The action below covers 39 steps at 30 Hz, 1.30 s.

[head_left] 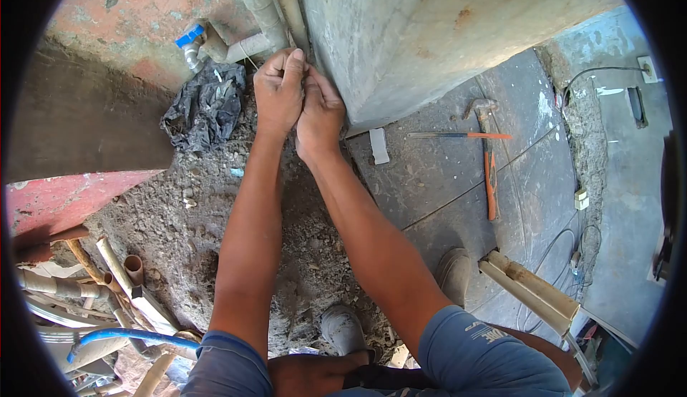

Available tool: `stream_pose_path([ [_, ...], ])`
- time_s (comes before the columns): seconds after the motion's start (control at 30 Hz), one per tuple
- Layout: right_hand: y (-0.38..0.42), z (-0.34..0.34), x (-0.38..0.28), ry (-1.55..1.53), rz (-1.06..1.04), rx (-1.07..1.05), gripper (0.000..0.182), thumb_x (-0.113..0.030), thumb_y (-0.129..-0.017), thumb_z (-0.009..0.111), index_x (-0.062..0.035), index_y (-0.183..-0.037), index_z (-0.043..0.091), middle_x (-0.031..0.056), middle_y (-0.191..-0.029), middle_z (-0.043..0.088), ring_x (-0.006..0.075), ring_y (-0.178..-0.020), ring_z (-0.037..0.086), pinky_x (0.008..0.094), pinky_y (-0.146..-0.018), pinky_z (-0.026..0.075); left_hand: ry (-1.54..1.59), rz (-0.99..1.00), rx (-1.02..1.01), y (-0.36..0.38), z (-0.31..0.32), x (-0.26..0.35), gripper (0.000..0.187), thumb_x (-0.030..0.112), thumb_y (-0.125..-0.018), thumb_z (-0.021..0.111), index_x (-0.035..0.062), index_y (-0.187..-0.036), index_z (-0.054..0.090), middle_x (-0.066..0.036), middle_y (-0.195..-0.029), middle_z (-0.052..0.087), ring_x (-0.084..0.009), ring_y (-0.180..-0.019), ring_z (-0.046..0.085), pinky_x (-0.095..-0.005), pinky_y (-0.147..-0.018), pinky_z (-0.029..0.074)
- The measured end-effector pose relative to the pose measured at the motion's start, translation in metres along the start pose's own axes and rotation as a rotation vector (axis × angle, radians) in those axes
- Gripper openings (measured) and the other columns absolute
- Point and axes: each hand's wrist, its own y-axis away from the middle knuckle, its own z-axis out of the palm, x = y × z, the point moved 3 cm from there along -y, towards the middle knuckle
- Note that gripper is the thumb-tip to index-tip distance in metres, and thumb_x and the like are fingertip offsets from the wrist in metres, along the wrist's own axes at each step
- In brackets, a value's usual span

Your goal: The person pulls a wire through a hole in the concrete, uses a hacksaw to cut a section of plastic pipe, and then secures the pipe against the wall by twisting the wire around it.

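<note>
My left hand [279, 89] and my right hand [320, 114] are pressed together at the base of a dirty beige pipe [266, 11] that runs up beside a concrete block [429, 32]. Both fists are closed around something small at the pipe joint; what it is stays hidden behind the fingers. A side branch of pipe leads left to a valve with a blue handle [190, 38]. Rubble and dirt [300, 254] lie under my forearms.
A crumpled black plastic bag [206, 105] lies left of the hands. A hammer with an orange handle [489, 161] and an orange-handled hacksaw blade [458, 136] rest on the grey slab at right. Pipe offcuts [107, 282] pile at lower left, two pipes [529, 290] at lower right.
</note>
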Motion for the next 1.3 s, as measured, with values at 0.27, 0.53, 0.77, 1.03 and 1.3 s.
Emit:
stream_pose_path([
  [0.27,-0.009,0.003,-0.003,0.024,0.205,0.036,0.028,-0.014,-0.098,0.049,0.0034,-0.118,0.059,0.0079,-0.104,0.062,0.0116,-0.089,0.058,0.0242,-0.078,0.048,0.097,-0.177,-0.030,0.020,0.000,0.007,0.030,0.017,-0.097,0.051,0.0042,-0.070,0.055,0.005,-0.066,0.050,-0.0025,-0.062,0.039,-0.0218,-0.054,0.033],
  [0.53,0.002,-0.011,0.010,0.080,0.088,0.016,0.030,-0.020,-0.098,0.048,0.0028,-0.112,0.061,0.0069,-0.087,0.064,0.0113,-0.076,0.057,0.0271,-0.067,0.047,-0.133,-0.174,-0.059,-0.004,0.004,0.001,0.028,0.014,-0.095,0.050,-0.0005,-0.071,0.055,0.001,-0.068,0.053,-0.0053,-0.064,0.044,-0.0236,-0.058,0.037],
  [0.77,0.015,-0.017,0.010,0.389,-0.022,0.022,0.022,-0.011,-0.096,0.049,-0.0006,-0.111,0.062,0.0011,-0.078,0.060,0.0056,-0.069,0.054,0.0212,-0.059,0.045,-0.356,-0.030,-0.093,-0.028,0.004,0.020,0.038,0.018,-0.095,0.053,0.0017,-0.062,0.043,-0.003,-0.054,0.044,-0.0086,-0.054,0.036,-0.0297,-0.049,0.035],
  [1.03,-0.007,-0.001,-0.006,0.319,-0.012,0.037,0.025,-0.013,-0.096,0.052,0.0049,-0.110,0.062,0.0053,-0.095,0.064,0.0095,-0.084,0.056,0.0245,-0.075,0.046,-0.074,-0.111,-0.015,0.016,-0.001,0.021,0.036,0.015,-0.094,0.053,0.0006,-0.063,0.045,-0.008,-0.055,0.042,-0.0137,-0.052,0.036,-0.0330,-0.051,0.037],
  [1.3,-0.003,-0.015,0.000,0.696,-0.237,-0.119,0.026,-0.008,-0.095,0.049,0.0047,-0.116,0.059,0.0071,-0.100,0.064,0.0088,-0.086,0.057,0.0242,-0.074,0.047,-0.476,0.137,-0.081,0.010,0.008,0.024,0.024,0.012,-0.091,0.050,-0.0047,-0.075,0.054,-0.017,-0.062,0.053,-0.0241,-0.057,0.050,-0.0362,-0.061,0.044],
])
